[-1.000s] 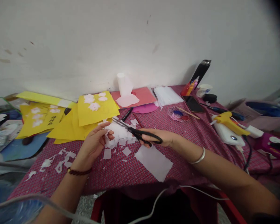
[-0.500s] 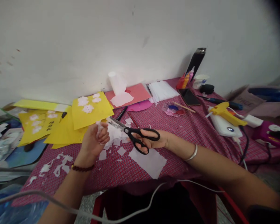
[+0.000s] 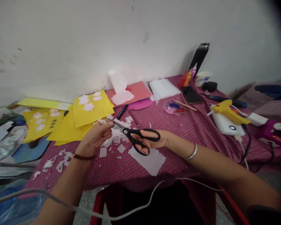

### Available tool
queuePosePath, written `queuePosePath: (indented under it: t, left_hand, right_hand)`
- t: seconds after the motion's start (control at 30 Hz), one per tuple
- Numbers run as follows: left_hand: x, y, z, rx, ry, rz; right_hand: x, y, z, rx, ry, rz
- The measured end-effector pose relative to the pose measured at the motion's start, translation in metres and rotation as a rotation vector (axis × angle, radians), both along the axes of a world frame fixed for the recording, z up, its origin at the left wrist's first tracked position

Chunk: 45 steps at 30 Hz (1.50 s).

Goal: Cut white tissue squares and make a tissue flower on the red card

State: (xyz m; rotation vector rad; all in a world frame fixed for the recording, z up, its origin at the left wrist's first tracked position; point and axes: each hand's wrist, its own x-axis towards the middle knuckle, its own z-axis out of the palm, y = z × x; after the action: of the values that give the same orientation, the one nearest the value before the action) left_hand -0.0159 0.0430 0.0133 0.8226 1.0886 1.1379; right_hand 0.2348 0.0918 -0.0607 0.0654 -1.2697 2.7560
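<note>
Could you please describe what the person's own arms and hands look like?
The left hand is ungloved, with a dark-red beaded bracelet at its wrist; the right hand, also ungloved, has a plain silvery bangle above the wrist. Both forearms look bare.

1. Pinkish bag point(image 3: 257, 105), far right: capitals "ACE" were legible; anything before them was too blurred.
2. Yellow card point(image 3: 42, 126), left: carried a column of black characters, too small to read.
3. White device point(image 3: 221, 123): lit marks on its dark display point(image 3: 232, 127) weren't resolvable.
</note>
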Motion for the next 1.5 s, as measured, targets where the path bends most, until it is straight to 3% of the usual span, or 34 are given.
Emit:
queuePosePath:
  t: [0.1, 0.27, 0.33, 0.43, 0.53, 0.73, 0.8, 0.87, 0.97, 1.07, 1.17, 1.3, 1.5]
  left_hand:
    - [-0.003, 0.005, 0.008, 0.025, 0.103, 0.031]
    - [-0.007, 0.018, 0.009, 0.030, 0.282, 0.231]
    - [-0.007, 0.020, 0.006, 0.040, 0.492, 0.303]
    - [-0.005, 0.018, 0.003, 0.123, 1.011, 0.359]
    - [0.005, 0.011, -0.001, 0.230, 1.242, 0.263]
    - [0.044, 0.007, -0.018, 0.208, 1.234, -0.089]
    - [0.051, 0.011, -0.020, 0.179, 1.237, -0.141]
    - [0.050, 0.015, -0.017, 0.156, 1.118, -0.083]
    - [0.039, 0.021, -0.005, 0.106, 0.779, 0.069]
    - [0.024, 0.021, 0.007, 0.010, 0.587, 0.080]
    - [0.008, 0.019, 0.008, -0.058, 0.622, 0.110]
    - [-0.012, 0.015, -0.003, -0.079, 0.671, 0.216]
    - [-0.016, 0.009, -0.003, -0.080, 0.762, 0.261]
  right_hand:
    - [0.002, 0.003, -0.002, 0.034, -0.024, -0.028]
    - [0.017, 0.024, 0.001, 0.163, -0.032, -0.090]
    - [0.029, 0.037, 0.006, 0.190, -0.016, -0.200]
    - [0.048, 0.057, 0.013, 0.164, -0.035, -0.404]
    - [0.059, 0.070, 0.016, 0.131, -0.092, -0.553]
    - [0.054, 0.074, 0.015, 0.075, -0.208, -0.646]
    - [0.052, 0.073, 0.015, 0.084, -0.208, -0.653]
    - [0.052, 0.072, 0.016, 0.100, -0.201, -0.653]
    - [0.052, 0.070, 0.017, 0.126, -0.185, -0.629]
    - [0.051, 0.068, 0.014, 0.167, -0.182, -0.602]
    - [0.049, 0.067, 0.009, 0.214, -0.199, -0.583]
    - [0.046, 0.064, 0.005, 0.286, -0.213, -0.578]
    - [0.039, 0.047, 0.020, 0.589, -0.272, -0.411]
